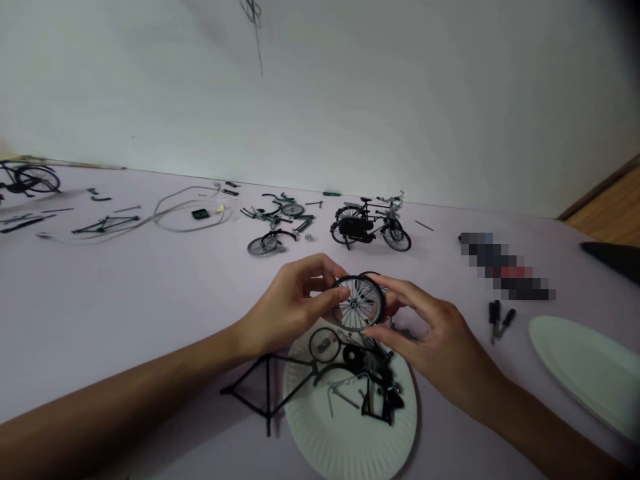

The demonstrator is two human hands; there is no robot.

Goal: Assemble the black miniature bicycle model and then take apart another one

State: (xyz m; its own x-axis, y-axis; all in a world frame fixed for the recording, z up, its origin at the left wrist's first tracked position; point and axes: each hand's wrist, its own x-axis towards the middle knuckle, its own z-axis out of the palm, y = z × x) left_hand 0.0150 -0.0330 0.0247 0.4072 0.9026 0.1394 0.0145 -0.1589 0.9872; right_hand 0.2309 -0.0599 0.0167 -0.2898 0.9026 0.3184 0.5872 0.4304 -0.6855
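Above the paper plate, both hands grip a small spoked model bicycle wheel with a black tyre. The thumb and fingers of my left hand pinch its left side. My right hand holds its right edge between thumb and fingers. A second dark rim shows behind the wheel, partly hidden; I cannot tell whether the two are joined. Black and silver model bicycle parts lie piled on the plate below. A black bicycle frame rests across the plate's left edge, partly on the table.
An assembled black model bicycle stands behind my hands. Loose green bicycle parts and a pale cable lie to the left. At right are small screwdrivers, a second white plate and a pixelated item.
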